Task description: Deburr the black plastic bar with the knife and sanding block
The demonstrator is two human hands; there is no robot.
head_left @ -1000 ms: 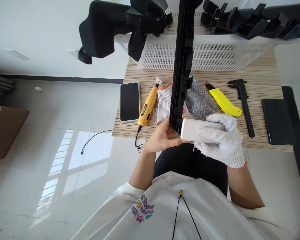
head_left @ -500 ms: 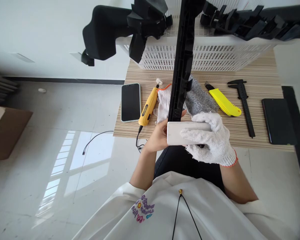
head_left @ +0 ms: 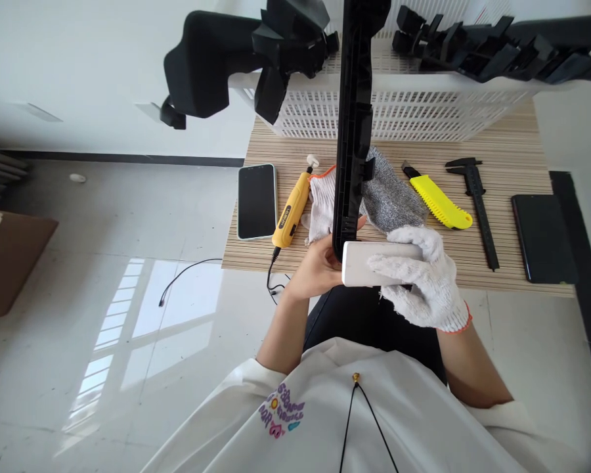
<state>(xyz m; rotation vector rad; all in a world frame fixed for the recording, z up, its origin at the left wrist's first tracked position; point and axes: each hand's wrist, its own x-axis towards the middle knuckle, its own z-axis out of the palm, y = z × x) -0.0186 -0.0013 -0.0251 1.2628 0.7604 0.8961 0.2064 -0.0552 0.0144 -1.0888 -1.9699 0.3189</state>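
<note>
My bare left hand (head_left: pixel 320 266) is closed around the near end of a long black plastic part (head_left: pixel 353 144), which stretches away from me toward the basket. My right hand (head_left: pixel 426 279), in a white knitted glove with an orange cuff edge, grips a pale rectangular block (head_left: pixel 359 264). The block's left end lies at the near end of the plastic part; whether they touch I cannot tell. Some of my left fingers are hidden behind the part. Beneath it on the table are a white glove (head_left: pixel 322 203) and a grey knitted glove (head_left: pixel 394 190).
A yellow rotary tool (head_left: pixel 292 210) with a cable and a phone (head_left: pixel 257 202) lie to the left. Rightward are a yellow utility knife (head_left: pixel 440 200), a black caliper (head_left: pixel 479 207) and a dark phone (head_left: pixel 543 238). A white basket (head_left: pixel 418 108) holding black plastic parts (head_left: pixel 512 49) stands behind.
The block in my right hand moved left over the near end of the black part, then back a little to the right. The black part shifted slightly; my left hand keeps hold of it.
</note>
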